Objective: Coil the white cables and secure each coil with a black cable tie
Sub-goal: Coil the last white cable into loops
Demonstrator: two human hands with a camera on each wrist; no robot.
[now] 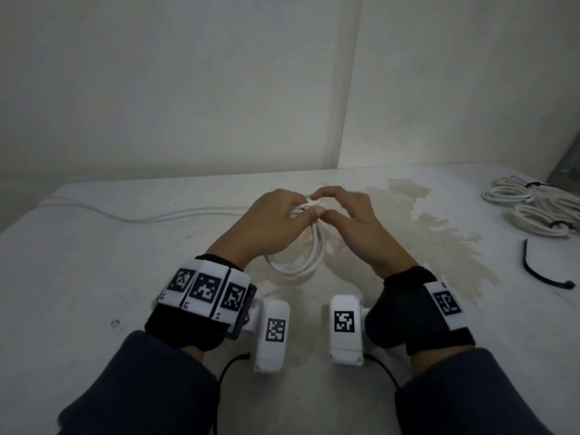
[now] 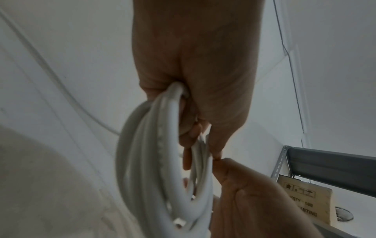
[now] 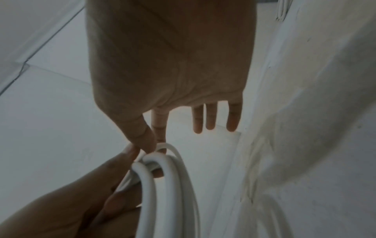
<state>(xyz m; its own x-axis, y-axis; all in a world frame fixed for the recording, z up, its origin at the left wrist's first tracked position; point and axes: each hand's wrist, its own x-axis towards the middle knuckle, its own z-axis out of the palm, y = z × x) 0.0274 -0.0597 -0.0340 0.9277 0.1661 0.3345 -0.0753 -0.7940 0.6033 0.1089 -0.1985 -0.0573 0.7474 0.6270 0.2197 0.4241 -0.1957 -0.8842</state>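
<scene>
White cable coil (image 1: 306, 262) held up over the middle of the pale, stained surface (image 1: 94, 277), hanging as several loops from the left hand (image 1: 270, 224), whose fingers curl round the top of the bundle. Seen from the left wrist: same coil (image 2: 146, 161) gripped in the fist (image 2: 193, 72), a plug end (image 2: 180, 223) visible at the bottom of the loops. Right hand (image 1: 348, 221) meeting the left at the top of the coil, thumb and forefinger pinching a strand there, other three fingers (image 3: 211, 117) held straight and spread, touching nothing. Seen from the right wrist: loops (image 3: 162, 193) running down past the pinch, left hand (image 3: 71, 209) below. Loose stretch of white cable (image 1: 125, 216) trailing off along the surface toward the far left. Far right edge: a pile of finished coils (image 1: 530, 211), each wrapped with a black tie. Nearer, also on the right, one spare black cable tie (image 1: 539, 273) lying loose on the surface, well apart from both hands.
</scene>
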